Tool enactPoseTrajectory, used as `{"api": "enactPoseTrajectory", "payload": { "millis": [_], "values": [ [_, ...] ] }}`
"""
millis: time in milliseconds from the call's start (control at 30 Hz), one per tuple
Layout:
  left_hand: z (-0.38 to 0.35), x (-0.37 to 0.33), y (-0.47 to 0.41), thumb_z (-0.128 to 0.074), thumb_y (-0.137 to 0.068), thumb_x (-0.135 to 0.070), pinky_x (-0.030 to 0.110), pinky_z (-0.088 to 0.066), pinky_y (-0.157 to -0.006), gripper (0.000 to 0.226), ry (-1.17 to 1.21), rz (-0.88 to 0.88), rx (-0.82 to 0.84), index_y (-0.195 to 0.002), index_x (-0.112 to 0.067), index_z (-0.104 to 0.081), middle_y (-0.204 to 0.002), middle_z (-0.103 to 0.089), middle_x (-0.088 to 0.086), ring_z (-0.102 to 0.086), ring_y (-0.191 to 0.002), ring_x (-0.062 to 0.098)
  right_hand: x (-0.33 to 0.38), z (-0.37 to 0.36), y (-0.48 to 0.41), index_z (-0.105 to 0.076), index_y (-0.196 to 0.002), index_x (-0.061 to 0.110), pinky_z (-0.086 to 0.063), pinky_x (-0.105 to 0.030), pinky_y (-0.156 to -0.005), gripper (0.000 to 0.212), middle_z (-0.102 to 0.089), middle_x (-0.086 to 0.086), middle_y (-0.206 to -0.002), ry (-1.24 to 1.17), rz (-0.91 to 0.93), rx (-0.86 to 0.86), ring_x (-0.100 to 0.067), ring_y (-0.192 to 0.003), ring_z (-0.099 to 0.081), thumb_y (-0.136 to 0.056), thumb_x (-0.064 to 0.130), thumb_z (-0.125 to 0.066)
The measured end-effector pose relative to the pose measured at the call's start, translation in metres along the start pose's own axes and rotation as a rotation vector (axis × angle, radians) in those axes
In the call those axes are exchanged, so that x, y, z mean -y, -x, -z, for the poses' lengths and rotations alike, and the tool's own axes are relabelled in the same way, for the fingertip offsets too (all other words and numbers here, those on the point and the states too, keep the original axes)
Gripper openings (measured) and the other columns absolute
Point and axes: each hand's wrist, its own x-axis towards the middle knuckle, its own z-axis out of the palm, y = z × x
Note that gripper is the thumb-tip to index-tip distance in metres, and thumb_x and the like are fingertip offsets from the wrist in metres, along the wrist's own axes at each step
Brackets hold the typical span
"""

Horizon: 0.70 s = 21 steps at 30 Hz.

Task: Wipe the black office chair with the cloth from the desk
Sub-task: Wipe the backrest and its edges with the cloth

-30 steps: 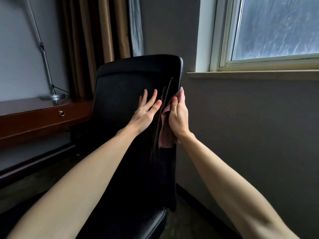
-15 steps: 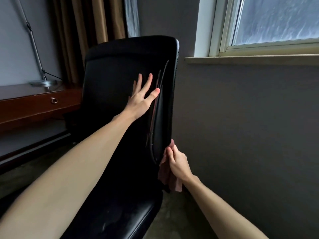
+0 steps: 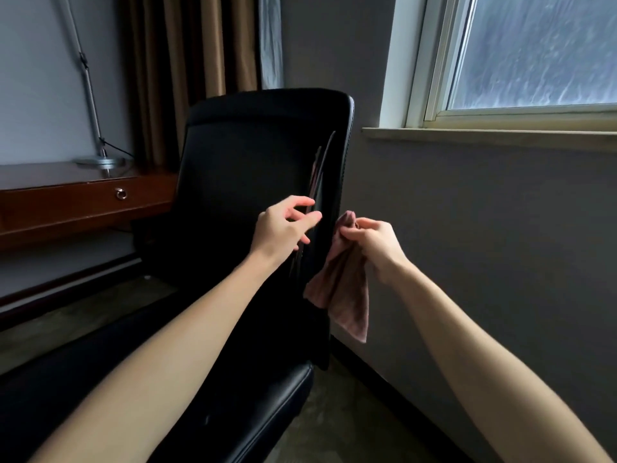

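Pink cloth [image 3: 340,289], pinched at its top between the right hand [image 3: 374,243] fingers, is hanging slack just beside the chair [image 3: 253,182] backrest's right edge, apparently not pressing on it. Left hand [image 3: 283,225] is hovering before the backrest, fingers loosely curled and apart, gripping nothing; contact cannot be told. Advice: bunching the cloth into the palm and bracing the backrest with the left hand is likely giving firmer, even strokes down that edge

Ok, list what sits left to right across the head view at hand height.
Desk → black office chair → left hand → cloth → right hand → grey wall under the window sill.
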Motion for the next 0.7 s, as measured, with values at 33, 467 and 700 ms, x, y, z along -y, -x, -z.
{"api": "enactPoseTrajectory", "payload": {
  "millis": [33, 467, 700],
  "values": [
    [0.000, 0.001, 0.004, -0.073, -0.082, -0.031, 0.027, -0.049, -0.049, 0.027, -0.004, 0.021, 0.033, -0.108, -0.028, -0.069, -0.082, -0.071, 0.002, -0.070, -0.061, 0.018, 0.013, -0.003, 0.001, -0.067, -0.078, -0.001, -0.046, -0.032, -0.072, 0.013, -0.065, -0.008, -0.075, -0.052, -0.008, -0.001, -0.018, -0.074, -0.060, -0.081, 0.010, -0.070],
    [0.020, -0.017, 0.013, -0.073, -0.081, -0.016, 0.027, -0.047, -0.047, 0.007, 0.212, 0.209, 0.000, -0.088, -0.016, -0.071, -0.067, -0.067, 0.003, -0.061, -0.053, 0.015, 0.084, -0.043, 0.003, -0.057, -0.057, 0.018, -0.043, -0.028, -0.059, 0.029, -0.057, -0.003, -0.060, -0.095, -0.011, -0.042, -0.015, -0.055, -0.051, -0.072, 0.019, -0.082],
    [0.041, -0.021, -0.015, -0.072, -0.079, -0.012, 0.025, -0.049, -0.046, 0.003, 0.196, 0.196, -0.124, -0.082, -0.014, -0.071, -0.065, -0.066, 0.005, -0.060, -0.048, 0.012, 0.095, -0.039, -0.005, -0.070, -0.090, 0.008, -0.057, -0.033, -0.056, 0.017, -0.065, -0.010, -0.070, 0.084, 0.065, 0.031, -0.021, -0.065, -0.067, -0.083, 0.023, -0.073]
  ]
}}
